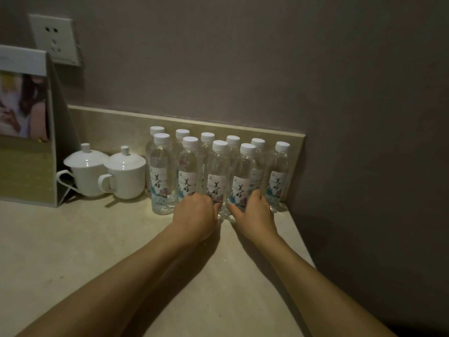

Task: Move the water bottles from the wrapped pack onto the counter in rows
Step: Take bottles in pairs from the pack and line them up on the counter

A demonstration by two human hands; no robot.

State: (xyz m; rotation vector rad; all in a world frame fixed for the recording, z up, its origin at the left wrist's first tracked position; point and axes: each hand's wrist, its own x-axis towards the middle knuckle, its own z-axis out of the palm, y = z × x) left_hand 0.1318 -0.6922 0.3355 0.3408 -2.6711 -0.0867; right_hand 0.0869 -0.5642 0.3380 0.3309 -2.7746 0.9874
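Nine water bottles [220, 171] with white caps stand upright on the counter [73, 251], set in two rows against its back edge, near the back right corner. The back row runs along the low tiled upstand [116, 127]; the front row stands just before it, staggered. The bottle at the far right [277, 176] stands by the counter's right edge.

Both hands reach into the front row at its base. The left hand [195, 214] has its fingers curled around the lower part of the second front bottle [188, 166], with its thumb against the third front bottle [217, 171]. The right hand [255, 212] wraps the lower part of the fourth front bottle [243, 173], thumb on its near side, fingers hidden round the far side. The leftmost front bottle [161, 173] stands just left of the left hand, untouched.

Left of the bottles, two white lidded cups [107, 170] sit side by side near the back edge. Further left a standing card display [26, 127] rises at the counter's left, and a wall socket [53, 38] is mounted above it.
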